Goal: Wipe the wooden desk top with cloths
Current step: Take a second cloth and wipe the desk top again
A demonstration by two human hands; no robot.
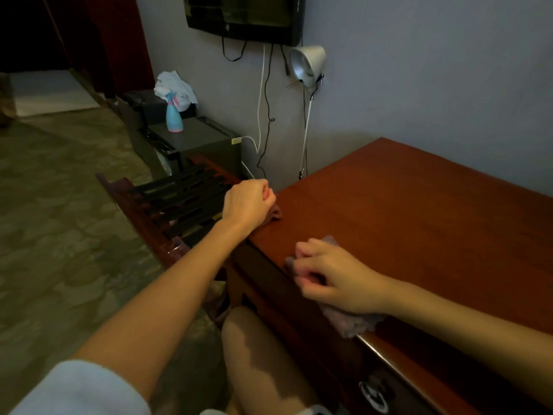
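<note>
1. Head view: looking down and across a reddish wooden desk (419,211) set against a grey wall
2. At the desk's far left corner: clutching a dark red cloth (276,214) in the left hand (250,202), grip closed tight round it, fingers curled under, cloth pressed on the desk's edge
3. Nearer along the desk's front edge: holding a pale pink-grey cloth (350,323) down on the desk top with the right hand (329,275), grip narrow, bent fingers pinching the cloth's far end, heel of the hand resting on the remainder
4. Under the desk's front edge: a drawer handle (374,393) of metal, and a bare knee (254,348) just beside the desk's front
5. Left of the desk, close to its corner: a slatted wooden frame (179,199), dark and tilted
6. Further left of the desk, by the wall: a grey box (197,136) carrying a blue and pink spray bottle (174,115), with a crumpled white cloth (176,85) behind
7. Above the desk's left end, on the wall: a white cone lamp (308,64), hanging cables (266,115) and a black screen (245,16)
</note>
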